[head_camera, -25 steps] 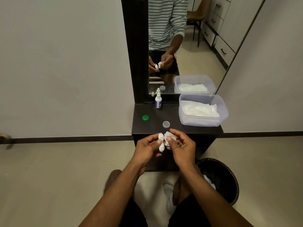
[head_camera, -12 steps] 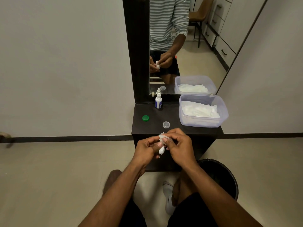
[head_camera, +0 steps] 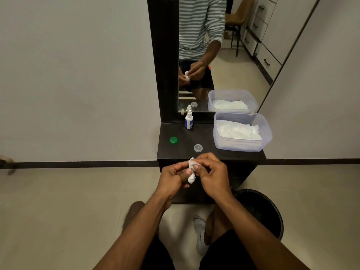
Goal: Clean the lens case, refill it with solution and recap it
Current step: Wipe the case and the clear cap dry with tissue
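**Both hands on tissue wad, front edge of counter**

Head view:

- Tissue wad (head_camera: pixel 191 172) sits between the two hands, just in front of the counter (head_camera: pixel 183 151) front edge. Lens case body not visible; can't tell if it is inside the wad.
- Left hand (head_camera: pixel 173 177): fingers curled in, thumb tip pressed on the left side of the wad.
- Right hand (head_camera: pixel 213 174): fingers curled over, pinching the top of the wad from the right. The two hands are close together, touching through the wad.
- Clear cap (head_camera: pixel 198 148) lies on the counter just behind the hands, apart from them.
- Green cap (head_camera: pixel 173 140) lies on the counter, left of the clear cap, well apart.
- Solution bottle (head_camera: pixel 189 120) stands upright at the back of the counter, against the mirror (head_camera: pixel 233 55) base, nozzle uncovered.
- Plastic tub (head_camera: pixel 242 131) with white tissues takes the right side of the counter.
- Black bin (head_camera: pixel 261 209) on the floor, right of the counter front, partly hidden by the right forearm.
- Mirror shows the same two-handed hold on the wad.
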